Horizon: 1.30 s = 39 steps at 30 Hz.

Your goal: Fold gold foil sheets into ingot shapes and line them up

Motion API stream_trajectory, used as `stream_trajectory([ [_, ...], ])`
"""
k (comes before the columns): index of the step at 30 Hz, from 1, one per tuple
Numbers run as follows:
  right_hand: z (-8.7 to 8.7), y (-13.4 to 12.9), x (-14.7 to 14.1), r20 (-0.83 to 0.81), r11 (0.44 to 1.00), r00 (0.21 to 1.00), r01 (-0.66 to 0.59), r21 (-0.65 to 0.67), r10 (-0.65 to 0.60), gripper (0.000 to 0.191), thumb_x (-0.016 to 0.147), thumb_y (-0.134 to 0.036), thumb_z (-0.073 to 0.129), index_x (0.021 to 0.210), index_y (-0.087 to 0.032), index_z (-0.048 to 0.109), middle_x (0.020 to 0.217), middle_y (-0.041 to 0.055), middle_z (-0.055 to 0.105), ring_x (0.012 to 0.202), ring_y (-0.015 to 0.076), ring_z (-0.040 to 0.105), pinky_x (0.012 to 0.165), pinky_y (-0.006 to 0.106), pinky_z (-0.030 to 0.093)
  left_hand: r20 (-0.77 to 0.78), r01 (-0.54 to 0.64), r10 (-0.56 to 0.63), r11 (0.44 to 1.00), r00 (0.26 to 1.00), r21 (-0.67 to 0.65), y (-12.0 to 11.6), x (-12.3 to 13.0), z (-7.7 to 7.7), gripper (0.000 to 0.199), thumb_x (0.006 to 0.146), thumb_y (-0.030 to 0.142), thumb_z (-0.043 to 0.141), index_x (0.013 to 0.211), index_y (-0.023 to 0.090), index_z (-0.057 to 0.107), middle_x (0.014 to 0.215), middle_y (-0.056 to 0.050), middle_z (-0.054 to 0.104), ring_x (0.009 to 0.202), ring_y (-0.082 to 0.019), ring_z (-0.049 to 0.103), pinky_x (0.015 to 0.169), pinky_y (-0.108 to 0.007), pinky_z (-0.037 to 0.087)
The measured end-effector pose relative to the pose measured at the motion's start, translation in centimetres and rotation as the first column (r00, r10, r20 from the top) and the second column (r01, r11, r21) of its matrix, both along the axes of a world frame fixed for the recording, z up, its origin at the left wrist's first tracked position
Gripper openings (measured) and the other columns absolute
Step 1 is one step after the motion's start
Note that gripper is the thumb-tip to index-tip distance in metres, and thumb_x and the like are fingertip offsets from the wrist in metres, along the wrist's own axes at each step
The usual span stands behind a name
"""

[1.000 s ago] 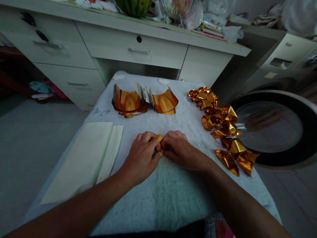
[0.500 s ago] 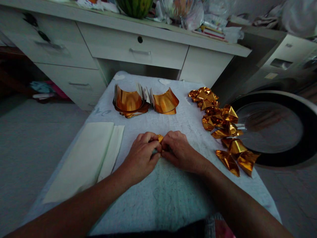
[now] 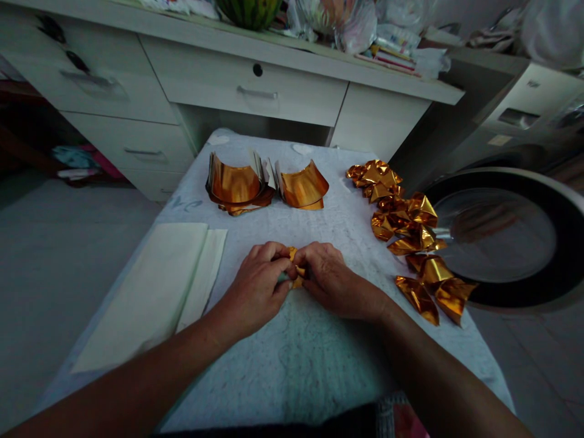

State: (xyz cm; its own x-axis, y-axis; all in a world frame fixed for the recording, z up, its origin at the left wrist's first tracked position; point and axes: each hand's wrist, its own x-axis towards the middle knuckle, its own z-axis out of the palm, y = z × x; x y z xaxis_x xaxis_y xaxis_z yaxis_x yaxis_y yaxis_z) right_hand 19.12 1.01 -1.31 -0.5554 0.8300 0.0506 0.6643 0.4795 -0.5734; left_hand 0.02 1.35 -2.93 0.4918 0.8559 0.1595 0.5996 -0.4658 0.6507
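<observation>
Between my fingertips is a small piece of gold foil paper (image 3: pixel 298 281), mostly hidden by both hands. My left hand (image 3: pixel 264 277) pinches it from the left, thumb and fingers bent. From the right, my right hand (image 3: pixel 331 277) grips the same piece, its fingers curled close to the left ones. Beyond the hands lie two stacks of curved gold foil sheets, a left stack (image 3: pixel 235 184) and a right stack (image 3: pixel 305 185). A row of folded gold foil pieces (image 3: pixel 396 216) runs down the right side of the cloth-covered table (image 3: pixel 292 377).
Folded pale paper sheets (image 3: pixel 146 286) lie to the left, partly under my left forearm. A white desk with drawers (image 3: pixel 255 97) stands behind the table, holding a watermelon (image 3: pixel 250 11) and plastic bags. At right, a washing machine's open round door (image 3: pixel 566 243) borders the table.
My fingertips have drawn slightly apart, so more of the gold foil paper shows between them. Both hands stay in nearly the same place; the view has shifted a little.
</observation>
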Motion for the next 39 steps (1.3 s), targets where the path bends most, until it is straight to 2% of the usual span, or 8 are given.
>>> stream_trajectory([
  [8,-0.2,-0.1,-0.3,0.036,0.999,0.999,0.028,0.039,-0.029,0.033,0.068,-0.005,0.044,0.097,-0.02,0.047,0.101,0.0067,0.054,0.096,0.0224,0.045,0.088,0.041,0.037,0.005,0.014,-0.014,1.0,1.0,0.017,-0.1,-0.1,0.2,0.016,0.077,0.006,0.058,0.081,0.022,0.062,0.107,-0.005,0.057,0.106,-0.024,0.051,0.093,-0.044,0.045],
  [13,0.7,0.0,0.3,0.028,0.999,1.0,-0.006,-0.042,0.007,0.038,0.062,-0.005,0.047,0.097,-0.02,0.049,0.098,0.0056,0.053,0.095,0.0225,0.045,0.088,0.04,0.037,-0.002,0.019,-0.019,0.999,1.0,0.032,0.0,-0.2,-0.1,0.017,0.077,0.006,0.057,0.082,0.022,0.062,0.109,-0.004,0.056,0.108,-0.024,0.05,0.094,-0.044,0.045],
  [17,1.1,0.2,0.6,0.014,0.998,0.999,-0.042,-0.038,0.042,0.029,0.066,-0.005,0.054,0.092,-0.019,0.05,0.097,0.0047,0.055,0.094,0.0211,0.046,0.088,0.038,0.037,-0.017,0.05,-0.05,0.999,0.999,0.018,0.1,-0.4,0.1,0.021,0.073,0.005,0.058,0.085,0.022,0.064,0.111,-0.005,0.055,0.11,-0.025,0.049,0.096,-0.045,0.044],
  [21,1.2,0.4,0.6,0.043,0.997,0.996,-0.079,0.001,0.079,0.014,0.078,-0.012,0.064,0.085,-0.018,0.053,0.094,0.0041,0.057,0.092,0.0193,0.05,0.089,0.037,0.037,-0.047,0.098,-0.099,0.995,0.994,-0.014,0.0,-0.8,0.6,0.025,0.07,0.009,0.063,0.09,0.024,0.064,0.115,-0.004,0.054,0.114,-0.026,0.047,0.099,-0.046,0.042],
  [25,1.4,0.3,0.5,0.046,0.99,0.99,-0.133,0.044,0.131,0.005,0.088,-0.019,0.063,0.092,-0.018,0.061,0.095,0.0044,0.062,0.094,0.0188,0.053,0.088,0.035,0.037,-0.049,0.126,-0.128,0.992,0.991,-0.031,0.2,-1.1,0.8,0.022,0.073,0.012,0.063,0.091,0.025,0.062,0.116,-0.004,0.054,0.115,-0.026,0.046,0.1,-0.046,0.041],
  [30,1.2,-0.1,-0.1,0.117,0.983,0.988,-0.122,0.137,0.106,0.014,0.089,-0.017,0.06,0.102,-0.019,0.067,0.098,0.006,0.064,0.092,0.0197,0.055,0.085,0.035,0.039,-0.026,0.12,-0.119,0.993,0.993,0.003,0.3,-1.1,0.7,0.024,0.073,0.009,0.058,0.092,0.023,0.055,0.111,-0.004,0.056,0.111,-0.025,0.048,0.096,-0.044,0.043],
  [35,1.0,-0.5,-0.9,0.259,0.968,0.962,-0.14,0.208,0.083,0.014,0.092,-0.017,0.055,0.093,-0.016,0.069,0.09,0.0077,0.063,0.083,0.02,0.054,0.082,0.038,0.039,-0.012,0.08,-0.08,0.996,0.997,-0.026,0.3,-1.1,1.1,0.034,0.065,0.004,0.053,0.092,0.024,0.048,0.105,-0.003,0.057,0.105,-0.024,0.05,0.091,-0.042,0.046],
  [39,0.9,-0.7,-1.1,0.322,0.95,0.944,-0.158,0.27,0.066,0.015,0.093,-0.018,0.054,0.089,-0.017,0.069,0.093,0.0088,0.063,0.084,0.0205,0.052,0.083,0.039,0.038,0.02,0.03,-0.029,0.998,0.999,-0.05,0.4,-1.1,0.8,0.049,0.061,0.0,0.048,0.104,0.024,0.049,0.106,-0.003,0.058,0.106,-0.024,0.052,0.092,-0.042,0.047],
])
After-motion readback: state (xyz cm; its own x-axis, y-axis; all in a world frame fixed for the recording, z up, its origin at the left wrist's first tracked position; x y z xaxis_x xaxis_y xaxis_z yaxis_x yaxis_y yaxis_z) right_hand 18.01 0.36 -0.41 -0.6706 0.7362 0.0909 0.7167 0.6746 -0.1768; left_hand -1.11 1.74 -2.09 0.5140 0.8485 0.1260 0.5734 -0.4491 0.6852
